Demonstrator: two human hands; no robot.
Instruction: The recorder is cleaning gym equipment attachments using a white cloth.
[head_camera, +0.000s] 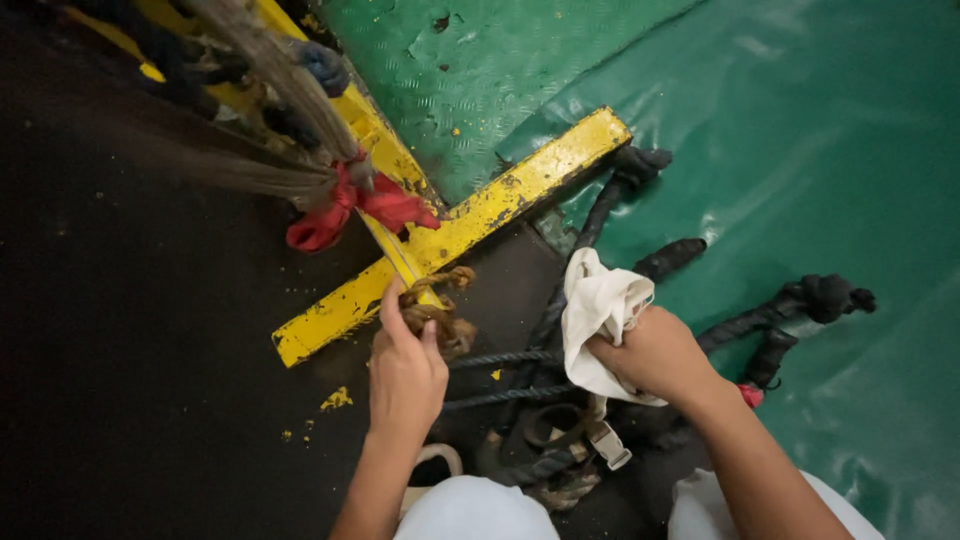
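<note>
My left hand (405, 372) grips a frayed brown rope knot (437, 308) that sits against the yellow metal cross frame (500, 205) on the dark floor. My right hand (655, 355) is closed around a bunched white cloth (600, 305), held above a tangle of black ropes (600, 400). The two hands are a short distance apart, left one at the frame, right one over the ropes.
A red rag (350, 210) is tied where a broom-like bundle of bristles (270, 130) meets the frame. Thick black knotted ropes (800, 305) lie on a green tarpaulin (830, 150) at right. Green checker plate (450, 70) is behind. My white-clad knees (480, 510) are below.
</note>
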